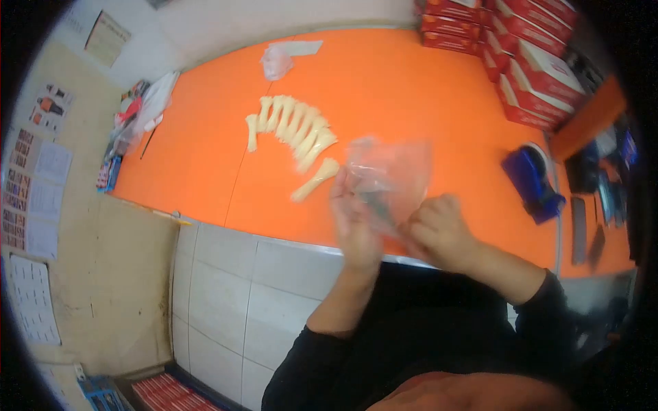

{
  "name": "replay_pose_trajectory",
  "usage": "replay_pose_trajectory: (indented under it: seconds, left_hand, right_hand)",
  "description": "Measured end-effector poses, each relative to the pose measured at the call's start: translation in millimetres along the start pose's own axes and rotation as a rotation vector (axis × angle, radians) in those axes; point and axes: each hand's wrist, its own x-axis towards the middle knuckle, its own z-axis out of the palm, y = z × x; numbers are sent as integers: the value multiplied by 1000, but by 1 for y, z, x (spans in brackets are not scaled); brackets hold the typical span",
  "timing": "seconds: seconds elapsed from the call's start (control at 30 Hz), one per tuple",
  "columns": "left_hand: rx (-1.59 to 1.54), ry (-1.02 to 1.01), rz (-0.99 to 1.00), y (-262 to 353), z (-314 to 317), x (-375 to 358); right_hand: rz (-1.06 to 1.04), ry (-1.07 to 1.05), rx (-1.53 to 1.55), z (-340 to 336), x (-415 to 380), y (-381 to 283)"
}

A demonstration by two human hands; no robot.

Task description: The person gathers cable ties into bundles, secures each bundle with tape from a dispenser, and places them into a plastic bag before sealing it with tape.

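A clear plastic bag (404, 161) is held between my two hands over the table's front edge. My left hand (353, 216) grips the bag's left side; motion blurs its fingers. My right hand (442, 229) is closed on the lower right part of the bag. Something dark greenish shows through the plastic between the hands, too smeared to name. Just left of my left hand lies a single cream bone-shaped piece (315, 180). Beyond it, several more bone-shaped pieces (296, 120) lie side by side in a curved row.
The orange table (205, 137) carries a crumpled plastic bag (277, 63) at the back. Red and white boxes (538, 75) are stacked at the back right, with a blue tape dispenser (533, 181) nearer. Bags and small items (140, 113) lie at the left end.
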Motion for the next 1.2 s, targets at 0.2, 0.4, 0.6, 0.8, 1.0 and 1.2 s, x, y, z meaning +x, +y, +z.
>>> replay_pose_trajectory:
  seconds: [0.2,0.4,0.6,0.8,1.0,1.2]
  left_hand:
    - [124,-308,63,28,5,-44]
    - [680,-625,93,46,24,-83]
    - [403,-284,-40,47,-12,-91]
    - [1324,-594,305,66,-6,-116]
    - [1387,-711,345,36,-21,-138]
    - [1415,-671,416,36,-46,-130]
  right_hand:
    - [247,525,355,-106,-36,-14]
    - [282,-115,699,-115,-85,-19]
    - [815,-110,1336,-123,-105,-25]
    - [684,-526,1121,-89,-94,-50]
    - [757,-679,1407,-64,-73,-71]
    - [511,-844,1229,-54,-50,-76]
